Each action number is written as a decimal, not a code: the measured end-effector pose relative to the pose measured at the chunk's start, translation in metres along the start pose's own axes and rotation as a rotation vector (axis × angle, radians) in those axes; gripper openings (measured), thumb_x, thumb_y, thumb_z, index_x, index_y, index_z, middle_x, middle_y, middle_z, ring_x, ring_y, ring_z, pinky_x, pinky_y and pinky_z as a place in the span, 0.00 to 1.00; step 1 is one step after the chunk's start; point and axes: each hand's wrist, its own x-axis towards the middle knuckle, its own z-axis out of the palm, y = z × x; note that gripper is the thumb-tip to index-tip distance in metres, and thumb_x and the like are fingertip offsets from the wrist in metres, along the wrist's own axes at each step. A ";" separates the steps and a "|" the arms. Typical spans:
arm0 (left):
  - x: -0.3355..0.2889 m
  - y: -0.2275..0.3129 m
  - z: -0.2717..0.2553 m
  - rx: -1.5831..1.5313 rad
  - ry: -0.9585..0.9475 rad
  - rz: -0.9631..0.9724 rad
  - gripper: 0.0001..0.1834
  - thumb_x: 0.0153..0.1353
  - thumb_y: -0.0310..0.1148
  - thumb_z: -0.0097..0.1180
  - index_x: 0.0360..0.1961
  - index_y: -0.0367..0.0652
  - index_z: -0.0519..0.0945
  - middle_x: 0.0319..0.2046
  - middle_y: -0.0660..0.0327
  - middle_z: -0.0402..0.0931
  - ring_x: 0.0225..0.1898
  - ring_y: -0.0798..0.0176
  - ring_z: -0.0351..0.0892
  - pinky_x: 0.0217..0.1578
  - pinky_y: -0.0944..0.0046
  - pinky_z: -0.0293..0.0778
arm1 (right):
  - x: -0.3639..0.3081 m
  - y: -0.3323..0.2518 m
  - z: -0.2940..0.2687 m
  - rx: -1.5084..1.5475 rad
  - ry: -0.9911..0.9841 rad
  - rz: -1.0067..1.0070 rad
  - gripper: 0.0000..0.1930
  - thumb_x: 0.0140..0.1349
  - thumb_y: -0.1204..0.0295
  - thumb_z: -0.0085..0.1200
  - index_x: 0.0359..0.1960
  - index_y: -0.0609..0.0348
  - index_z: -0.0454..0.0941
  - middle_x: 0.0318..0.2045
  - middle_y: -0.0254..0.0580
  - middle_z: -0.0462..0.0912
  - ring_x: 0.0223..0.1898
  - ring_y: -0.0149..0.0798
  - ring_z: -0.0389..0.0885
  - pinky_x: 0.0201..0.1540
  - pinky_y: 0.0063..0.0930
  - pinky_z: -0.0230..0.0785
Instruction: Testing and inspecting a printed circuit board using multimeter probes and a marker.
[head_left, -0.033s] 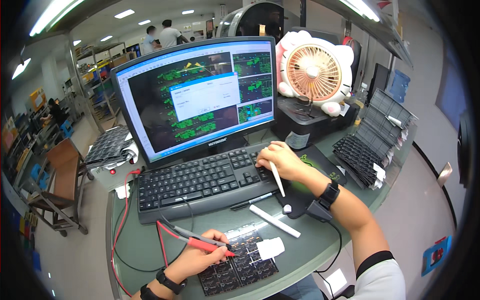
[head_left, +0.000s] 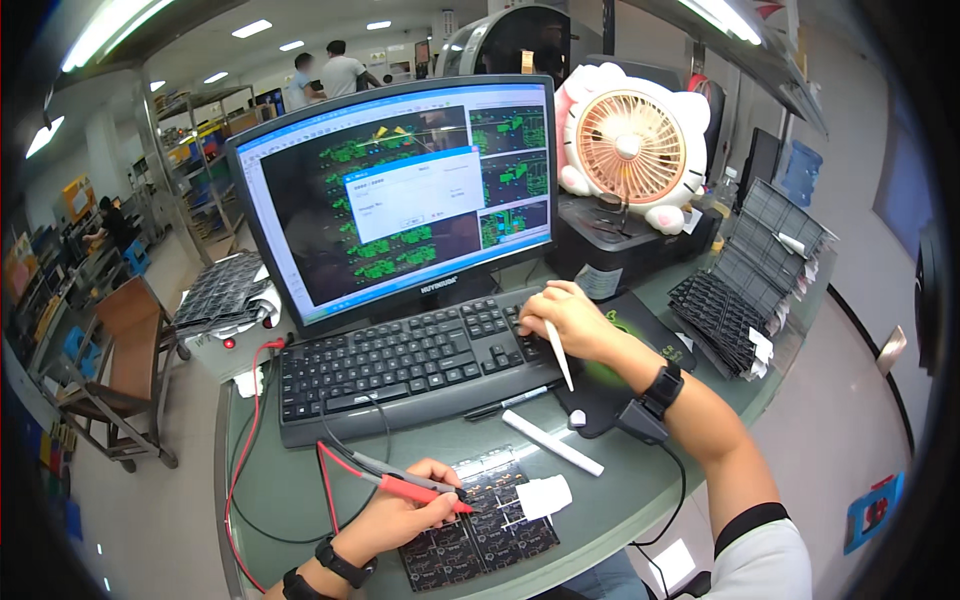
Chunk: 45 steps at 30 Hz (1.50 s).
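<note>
My left hand (head_left: 418, 503) is closed around a pair of test probes, a red probe (head_left: 410, 490) and a grey one beside it. Their tips point down at a black circuit board panel (head_left: 445, 560) on the table's near side. A white paper piece (head_left: 545, 496) lies on the panel's right part. My right hand (head_left: 565, 322) rests over the number pad of a black keyboard (head_left: 400, 362), fingers bent onto the keys. Held in that same hand is a slim white pen-like stick (head_left: 559, 356), slanting down toward the mouse pad.
Behind the keyboard stands a monitor (head_left: 400, 190) showing green board layouts and a dialog box. A white marker (head_left: 553, 442) and a black pen (head_left: 510, 402) lie nearby. A cat-shaped fan (head_left: 630, 145), stacked black panels (head_left: 715, 310) and a mouse pad (head_left: 645, 335) are right.
The whole picture shifts very slightly. Both hands and the things around them keep their places.
</note>
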 end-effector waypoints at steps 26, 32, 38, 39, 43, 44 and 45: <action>0.010 0.006 -0.034 0.309 0.422 0.504 0.18 0.65 0.37 0.37 0.38 0.36 0.78 0.47 0.54 0.72 0.55 0.58 0.69 0.58 0.54 0.60 | -0.065 -0.135 -0.007 0.050 -0.282 -0.195 0.32 0.54 0.43 0.55 0.50 0.57 0.72 0.50 0.40 0.76 0.57 0.42 0.70 0.63 0.49 0.50; 0.012 0.007 -0.046 0.588 0.478 0.386 0.22 0.65 0.41 0.32 0.42 0.43 0.79 0.58 0.51 0.68 0.65 0.51 0.60 0.67 0.43 0.29 | -0.067 -0.129 -0.003 0.044 -0.288 -0.187 0.32 0.51 0.44 0.58 0.50 0.56 0.71 0.48 0.40 0.77 0.55 0.41 0.72 0.62 0.46 0.51; 0.012 0.006 -0.044 0.576 0.536 0.446 0.24 0.66 0.42 0.29 0.41 0.43 0.79 0.59 0.52 0.67 0.68 0.49 0.54 0.67 0.45 0.32 | -0.064 -0.130 -0.001 0.185 -0.352 -0.118 0.29 0.49 0.51 0.64 0.49 0.54 0.71 0.37 0.37 0.76 0.48 0.40 0.74 0.60 0.44 0.53; 0.012 0.006 -0.043 0.574 0.533 0.443 0.24 0.66 0.42 0.29 0.41 0.43 0.79 0.59 0.52 0.67 0.68 0.49 0.54 0.67 0.45 0.32 | -0.064 -0.130 -0.001 0.186 -0.356 -0.114 0.29 0.49 0.51 0.64 0.49 0.54 0.71 0.37 0.37 0.76 0.48 0.40 0.74 0.60 0.44 0.53; 0.010 0.004 -0.042 0.239 0.402 0.605 0.27 0.66 0.45 0.29 0.39 0.33 0.77 0.52 0.48 0.72 0.61 0.51 0.66 0.62 0.54 0.58 | -0.064 -0.133 -0.004 0.201 -0.357 -0.087 0.29 0.48 0.55 0.66 0.50 0.53 0.70 0.37 0.38 0.76 0.46 0.41 0.74 0.59 0.43 0.54; 0.007 0.007 -0.038 0.092 0.232 0.525 0.28 0.65 0.47 0.30 0.38 0.33 0.77 0.48 0.47 0.74 0.55 0.51 0.71 0.62 0.52 0.57 | -0.064 -0.133 -0.003 0.208 -0.330 -0.101 0.29 0.48 0.56 0.66 0.50 0.54 0.70 0.38 0.38 0.75 0.46 0.41 0.74 0.59 0.43 0.54; 0.004 0.010 -0.033 -0.056 0.063 0.440 0.29 0.64 0.48 0.30 0.36 0.33 0.77 0.45 0.45 0.75 0.49 0.51 0.77 0.61 0.51 0.57 | -0.064 -0.132 -0.002 0.215 -0.304 -0.114 0.29 0.47 0.57 0.66 0.50 0.54 0.70 0.39 0.38 0.75 0.46 0.41 0.74 0.58 0.42 0.54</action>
